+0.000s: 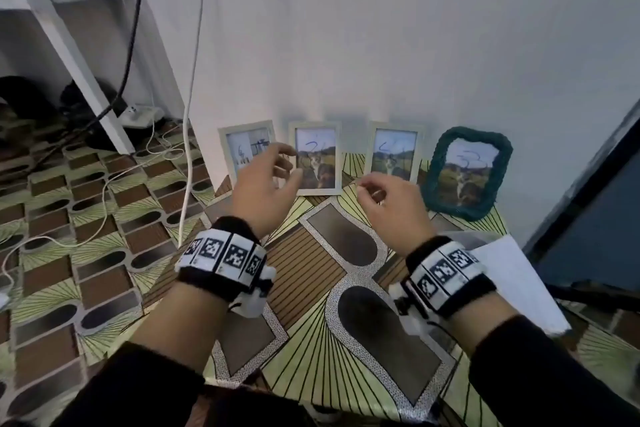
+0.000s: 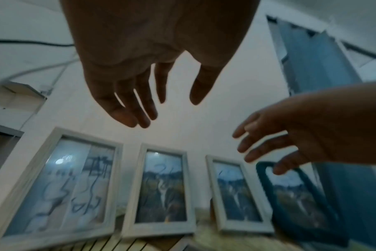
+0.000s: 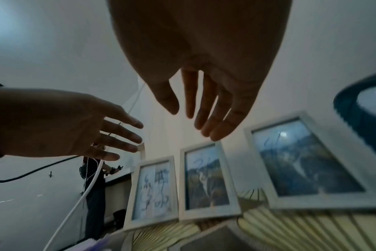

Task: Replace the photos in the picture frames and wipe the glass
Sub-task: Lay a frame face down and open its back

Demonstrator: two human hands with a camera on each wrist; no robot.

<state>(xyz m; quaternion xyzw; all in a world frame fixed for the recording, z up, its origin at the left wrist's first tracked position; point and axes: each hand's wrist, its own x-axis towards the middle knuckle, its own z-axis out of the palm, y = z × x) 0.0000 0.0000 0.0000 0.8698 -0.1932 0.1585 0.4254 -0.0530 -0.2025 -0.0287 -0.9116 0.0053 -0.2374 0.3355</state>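
four picture frames stood in a row on the patterned table [image 1: 311,340], leaning against the white wall [image 1: 381,28]: three white frames [image 1: 316,158] and a teal frame [image 1: 468,172] at the right end (scribbles marked every glass). the left hand [image 1: 265,185] and right hand [image 1: 393,206] hovered apart in front of the row, fingers relaxed, holding nothing and touching no frame. white paper [image 1: 512,281] lay at the table's right edge.

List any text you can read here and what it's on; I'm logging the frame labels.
No printed words or numbers are readable.
Dark marker scribbles on the glass of all four frames: leftmost white frame, second white frame, third white frame, teal frame; none legible.
Wristband markers: black-and-white coded squares, not text.
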